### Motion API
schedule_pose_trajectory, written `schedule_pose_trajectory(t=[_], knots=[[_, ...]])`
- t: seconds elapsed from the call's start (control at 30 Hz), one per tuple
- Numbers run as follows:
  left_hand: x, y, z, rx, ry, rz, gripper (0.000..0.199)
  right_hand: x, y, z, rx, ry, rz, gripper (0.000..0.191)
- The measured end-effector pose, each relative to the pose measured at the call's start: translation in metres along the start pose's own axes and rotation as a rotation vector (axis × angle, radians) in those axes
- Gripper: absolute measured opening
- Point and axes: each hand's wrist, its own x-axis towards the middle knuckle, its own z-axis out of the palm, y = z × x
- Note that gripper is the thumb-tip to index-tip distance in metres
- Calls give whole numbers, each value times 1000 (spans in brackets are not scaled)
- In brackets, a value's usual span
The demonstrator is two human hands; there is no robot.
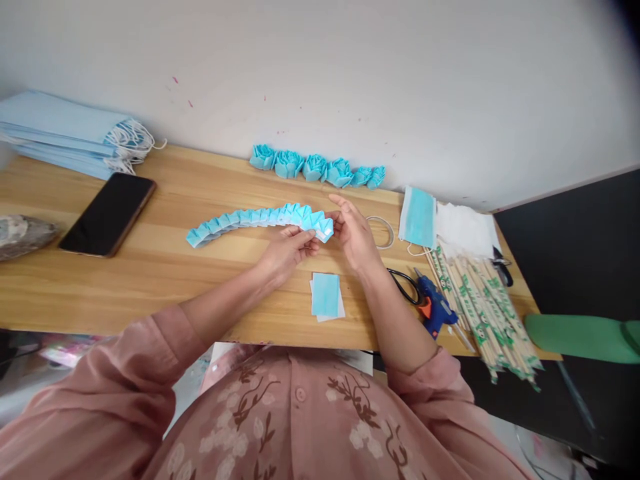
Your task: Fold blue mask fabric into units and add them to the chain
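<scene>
Left hand (pixel 287 252): fingers curled, pinching the near edge of the folded blue strip (pixel 260 220) at its right end.
Right hand (pixel 356 233): fingers loosely spread, fingertips touching the same end of the strip from the right side.
Folded blue strip: a pleated, zigzag band lying on the table (pixel 165 280), curving away to the left of both hands, its right end held between them.
Blue squares (pixel 326 296): a small flat stack, just nearer the body than the hands, between the two wrists.
Blue rosettes (pixel 316 167): a row of rolled pieces beyond the hands, against the wall.
Face mask (pixel 419 217): lying flat to the right of the right hand, with a loose ear loop between them.
Glue gun (pixel 434 305): blue, beside the right forearm.
Chopsticks (pixel 480 307): wrapped pairs heaped right of the glue gun.
Phone (pixel 107 214): dark, face up, well left of the left hand.
Mask stack (pixel 70 133): far left, beyond the phone.
</scene>
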Motion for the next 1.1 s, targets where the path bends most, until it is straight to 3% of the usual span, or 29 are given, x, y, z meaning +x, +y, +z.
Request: schedule_pose_trajectory(t=[0.2, 0.4, 0.67, 0.8, 0.9, 1.0, 1.1], knots=[[1, -3, -1, 1, -32, 5, 18, -1, 0, 3, -147, -44, -101, 56], [5, -7, -5, -30, -95, 6, 19, -2, 2, 5, -98, -30, -99, 53], [2, -5, 0, -35, -14, 15, 15, -2, 2, 5, -165, 27, -125, 45], [1, -4, 2, -72, 26, 32, 15, -4, -2, 1, -300, 156, -269, 33], [1, -4, 1, -94, 55, 67, 15, -10, -9, 3, -557, 255, -436, 18], [3, -3, -1, -88, 84, 115, 15, -17, -16, 8, -774, 238, -588, 15], [6, -2, -3, -83, 101, 153, 19, -20, -17, 13, -879, 178, -628, 14]])
